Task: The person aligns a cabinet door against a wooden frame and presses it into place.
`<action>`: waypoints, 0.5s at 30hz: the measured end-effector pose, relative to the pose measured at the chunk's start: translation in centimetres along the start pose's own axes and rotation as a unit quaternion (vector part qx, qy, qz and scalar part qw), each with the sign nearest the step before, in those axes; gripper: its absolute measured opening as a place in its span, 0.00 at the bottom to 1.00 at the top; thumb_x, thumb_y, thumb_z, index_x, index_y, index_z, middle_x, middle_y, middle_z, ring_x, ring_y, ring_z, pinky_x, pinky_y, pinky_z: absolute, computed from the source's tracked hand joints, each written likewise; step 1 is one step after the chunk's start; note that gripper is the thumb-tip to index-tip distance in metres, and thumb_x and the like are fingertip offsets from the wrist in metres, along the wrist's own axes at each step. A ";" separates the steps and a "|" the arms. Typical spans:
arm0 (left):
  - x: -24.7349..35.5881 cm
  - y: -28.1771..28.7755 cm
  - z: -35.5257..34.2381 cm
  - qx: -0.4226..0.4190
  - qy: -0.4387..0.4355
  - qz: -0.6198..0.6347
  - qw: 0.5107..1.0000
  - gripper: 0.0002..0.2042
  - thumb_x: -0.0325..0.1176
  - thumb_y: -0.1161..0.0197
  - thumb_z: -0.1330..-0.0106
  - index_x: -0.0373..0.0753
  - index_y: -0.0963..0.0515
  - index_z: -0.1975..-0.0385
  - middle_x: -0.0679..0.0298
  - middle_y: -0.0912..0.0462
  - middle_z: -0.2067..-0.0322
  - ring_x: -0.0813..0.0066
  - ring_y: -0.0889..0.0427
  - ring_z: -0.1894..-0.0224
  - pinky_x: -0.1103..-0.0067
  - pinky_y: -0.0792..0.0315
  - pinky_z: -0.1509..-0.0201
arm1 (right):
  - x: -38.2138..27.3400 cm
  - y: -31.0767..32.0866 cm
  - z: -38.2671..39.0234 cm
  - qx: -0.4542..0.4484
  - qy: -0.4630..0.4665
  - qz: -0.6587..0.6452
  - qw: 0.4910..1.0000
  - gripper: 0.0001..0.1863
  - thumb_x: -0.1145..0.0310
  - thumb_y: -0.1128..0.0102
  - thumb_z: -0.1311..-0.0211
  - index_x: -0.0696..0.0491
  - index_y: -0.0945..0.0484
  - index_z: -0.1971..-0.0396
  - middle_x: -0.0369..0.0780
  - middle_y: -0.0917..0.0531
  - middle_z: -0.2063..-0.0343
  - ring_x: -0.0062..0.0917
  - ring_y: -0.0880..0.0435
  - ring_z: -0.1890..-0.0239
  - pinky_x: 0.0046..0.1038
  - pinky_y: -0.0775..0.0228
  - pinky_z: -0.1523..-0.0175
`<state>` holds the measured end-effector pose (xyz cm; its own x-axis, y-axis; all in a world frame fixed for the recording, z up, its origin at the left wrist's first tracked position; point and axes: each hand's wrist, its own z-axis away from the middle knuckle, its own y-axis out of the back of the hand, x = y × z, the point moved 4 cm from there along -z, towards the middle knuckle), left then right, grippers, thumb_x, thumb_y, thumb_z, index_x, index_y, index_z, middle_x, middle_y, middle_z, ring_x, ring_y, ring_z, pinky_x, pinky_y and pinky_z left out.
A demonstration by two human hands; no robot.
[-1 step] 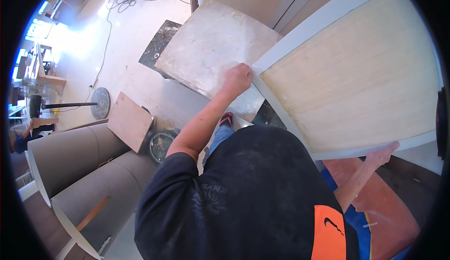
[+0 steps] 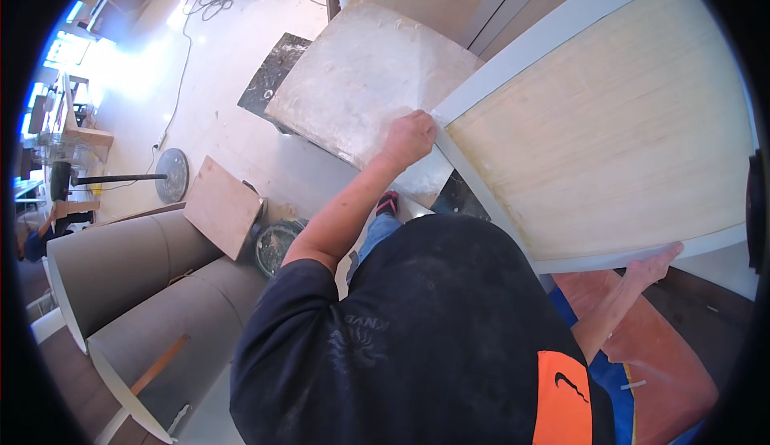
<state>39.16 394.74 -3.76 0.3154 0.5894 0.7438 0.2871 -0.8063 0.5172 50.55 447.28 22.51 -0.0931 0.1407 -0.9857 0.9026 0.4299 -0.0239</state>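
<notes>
Presently, from left to right:

One co-worker (image 2: 36,244), at the far left rim, small and partly cut off.

One standing fan (image 2: 120,180), black pole, round grey base set on the pale floor (image 2: 212,112).

Two large grey cylinders (image 2: 128,260), side by side at the lower left, pale at their near-left ends.

One grey cable (image 2: 188,60), tangled on the floor toward its far edge.

One brown board (image 2: 220,208), tilted, its lower left edge over the upper cylinder.

One round tub (image 2: 277,244), dark and smeared, just beside that board's right corner.

One dark slab (image 2: 273,76), showing past the left edge of a pale board (image 2: 361,68) that lies over it, whitish and streaked.

One left hand (image 2: 411,136), above the pale board's right edge, fingers curled together, knuckles up, at the left corner of the framed panel; whether anything is held inside cannot be told.

One shoe (image 2: 388,203), dark with red, below the pale board's near edge.

One framed panel (image 2: 601,124), wood-toned, white border, slanting, its left corner overlapping the pale board's right edge.

One right hand (image 2: 654,267), against the panel's lower edge, near its right corner; how far the fingers close behind cannot be told.

One reddish sheet (image 2: 658,341), below that edge, over blue material (image 2: 622,397).
</notes>
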 end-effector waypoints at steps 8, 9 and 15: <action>0.4 0.4 -1.1 0.023 0.016 0.031 0.999 0.05 0.29 0.34 0.39 0.37 0.20 0.76 0.53 0.17 0.72 0.48 0.16 0.69 0.60 0.21 0.64 | 1.0 1.7 -1.6 -0.029 0.043 -0.020 0.998 0.44 0.40 0.41 0.27 0.66 0.32 0.30 0.45 0.27 0.31 0.36 0.27 0.34 0.37 0.34 0.29; 0.4 0.7 -1.3 0.024 0.016 0.030 0.999 0.05 0.29 0.34 0.39 0.37 0.20 0.76 0.53 0.17 0.72 0.48 0.16 0.69 0.60 0.21 0.64 | 0.6 1.3 -1.0 -0.028 0.032 -0.030 0.999 0.44 0.40 0.41 0.27 0.66 0.32 0.30 0.45 0.27 0.31 0.36 0.27 0.34 0.36 0.34 0.29; 0.4 0.9 -1.7 0.037 -0.010 0.017 0.999 0.05 0.29 0.34 0.39 0.37 0.21 0.75 0.53 0.17 0.72 0.47 0.16 0.68 0.60 0.21 0.64 | 0.3 1.3 -0.4 -0.021 0.034 -0.029 0.999 0.43 0.41 0.41 0.26 0.66 0.32 0.30 0.45 0.27 0.31 0.36 0.27 0.34 0.36 0.34 0.29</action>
<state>38.05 394.18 -2.29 0.3440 0.5633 0.7512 0.3411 -0.8204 0.4589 51.51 448.25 22.26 -0.1746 0.1739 -0.9692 0.8764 0.4761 -0.0724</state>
